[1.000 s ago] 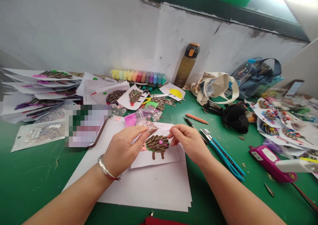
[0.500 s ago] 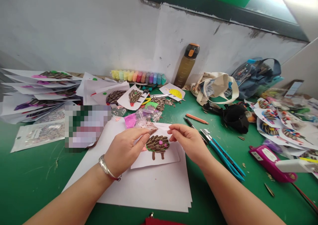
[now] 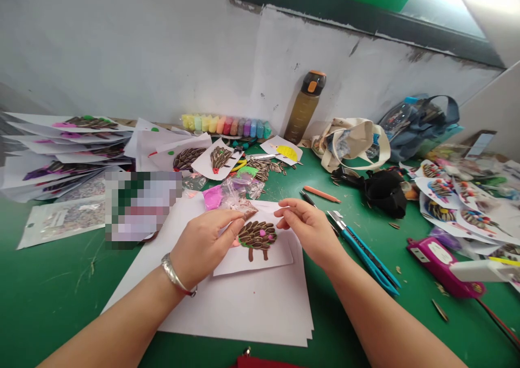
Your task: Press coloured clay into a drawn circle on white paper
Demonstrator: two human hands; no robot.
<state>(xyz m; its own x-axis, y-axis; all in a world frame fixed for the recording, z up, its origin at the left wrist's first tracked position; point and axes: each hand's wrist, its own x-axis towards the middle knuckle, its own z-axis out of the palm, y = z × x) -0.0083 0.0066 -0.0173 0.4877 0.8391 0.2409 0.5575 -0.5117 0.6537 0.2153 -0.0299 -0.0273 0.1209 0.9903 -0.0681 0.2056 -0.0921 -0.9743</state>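
Observation:
My left hand (image 3: 209, 240), a silver bangle on its wrist, is beside the left edge of a small white card (image 3: 270, 259). Its thumb and fingers meet in a pinch; whatever is between them is too small to make out. On the card is a hedgehog picture (image 3: 257, 234) of striped seeds, with pink dots, green edging and two brown legs. By the card's upper right, my right hand (image 3: 311, 230) has curled fingers close to its thumb, their contents unclear. Just behind the left fingertips lies a clear bag with brown stuff (image 3: 247, 206).
White sheets (image 3: 244, 314) lie under the card. Blue scissors (image 3: 365, 254) and an orange pencil (image 3: 322, 194) are to the right, near a magenta glue gun (image 3: 441, 262). Loose seeds (image 3: 270, 167), a bottle (image 3: 304, 108) and clay packs (image 3: 227, 126) stand behind. Finished cards (image 3: 60, 156) are stacked left.
My right hand has shifted very slightly left, its fingertips a little nearer the hedgehog picture. The left hand and the card look almost the same.

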